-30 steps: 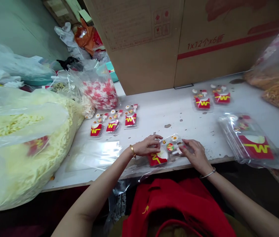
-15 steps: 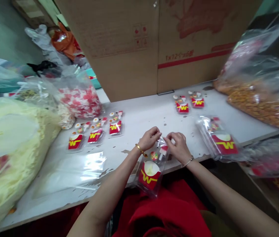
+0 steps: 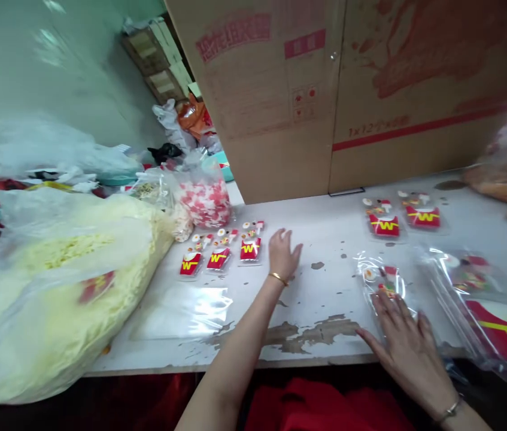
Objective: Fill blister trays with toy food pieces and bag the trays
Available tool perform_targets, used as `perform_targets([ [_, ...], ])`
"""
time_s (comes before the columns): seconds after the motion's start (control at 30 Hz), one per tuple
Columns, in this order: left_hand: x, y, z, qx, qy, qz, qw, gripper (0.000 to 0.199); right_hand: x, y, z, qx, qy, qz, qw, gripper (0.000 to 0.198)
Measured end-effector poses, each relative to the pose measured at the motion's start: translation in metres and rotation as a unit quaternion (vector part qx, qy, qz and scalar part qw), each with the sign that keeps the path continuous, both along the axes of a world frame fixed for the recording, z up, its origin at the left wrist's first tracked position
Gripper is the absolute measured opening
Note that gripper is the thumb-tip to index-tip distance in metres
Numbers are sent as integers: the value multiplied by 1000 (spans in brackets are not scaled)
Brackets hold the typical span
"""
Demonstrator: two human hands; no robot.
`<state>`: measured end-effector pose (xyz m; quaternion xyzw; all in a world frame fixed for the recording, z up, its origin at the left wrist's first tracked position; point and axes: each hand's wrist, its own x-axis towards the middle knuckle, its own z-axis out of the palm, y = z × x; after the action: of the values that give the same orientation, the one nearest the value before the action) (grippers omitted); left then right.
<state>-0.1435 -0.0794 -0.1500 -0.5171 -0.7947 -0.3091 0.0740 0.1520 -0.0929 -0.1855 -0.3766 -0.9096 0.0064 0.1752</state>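
Our right hand (image 3: pixel 408 344) lies flat, fingers spread, on a clear packet (image 3: pixel 381 281). Left hand (image 3: pixel 284 252), fingers loosely apart, hovers beside 3 red packets (image 3: pixel 219 254), holding nothing.

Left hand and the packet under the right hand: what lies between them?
Head view: only bare, chipped tabletop between the left hand and the packet under the right hand.

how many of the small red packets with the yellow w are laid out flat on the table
5 clear ones. Three in a row by the left hand. Two by the cardboard box. A sixth may lie under the right hand.
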Motion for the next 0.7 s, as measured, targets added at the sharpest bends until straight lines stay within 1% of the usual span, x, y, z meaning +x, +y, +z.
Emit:
perform_targets([
  [0.03, -18, -13, -2, -26, 21, 75, 997, 42, -1, 5, -1, 1, 0, -17, 1000, 77],
  [0.07, -33, -25, -4, -54, 36, 132, 989, 42, -1, 10, -2, 1, -2, -35, 999, 78],
  [0.1, -45, -35, -7, -82, 47, 167, 981, 42, -2, 16, -2, 0, -6, -52, 999, 80],
  [0.13, -54, -43, -11, -108, 54, 181, 976, 42, -2, 22, -3, -2, -10, -64, 998, 81],
  [0.17, -58, -50, -14, -128, 58, 180, 974, 41, -1, 27, -4, -2, -13, -71, 997, 82],
  [0.23, -58, -62, -20, -150, 64, 152, 975, 41, -1, 36, -6, 2, -16, -58, 998, 81],
  [0.3, -47, -73, -23, -157, 68, 118, 978, 41, -4, 40, -4, 16, -5, -23, 1000, 80],
  [0.37, -27, -90, -23, -161, 69, 70, 982, 40, -13, 37, 3, 29, 13, 39, 999, 78],
  [0.43, 0, -113, -22, -163, 64, 7, 984, 38, -29, 28, 16, 30, 16, 123, 992, 74],
  [0.5, 31, -138, -19, -162, 53, -58, 984, 38, -52, 18, 30, 21, -4, 218, 976, 74],
  [0.57, 58, -162, -13, -157, 35, -110, 981, 39, -77, 10, 39, 13, -28, 303, 952, 85],
  [0.6, 66, -173, -9, -153, 24, -136, 979, 40, -89, 8, 41, 10, -37, 341, 939, 91],
  [0.67, 67, -191, 1, -139, 2, -184, 973, 46, -113, 7, 40, 2, -51, 406, 913, 101],
  [0.7, 59, -200, 7, -130, -12, -198, 971, 49, -123, 9, 38, -3, -58, 430, 901, 105],
])
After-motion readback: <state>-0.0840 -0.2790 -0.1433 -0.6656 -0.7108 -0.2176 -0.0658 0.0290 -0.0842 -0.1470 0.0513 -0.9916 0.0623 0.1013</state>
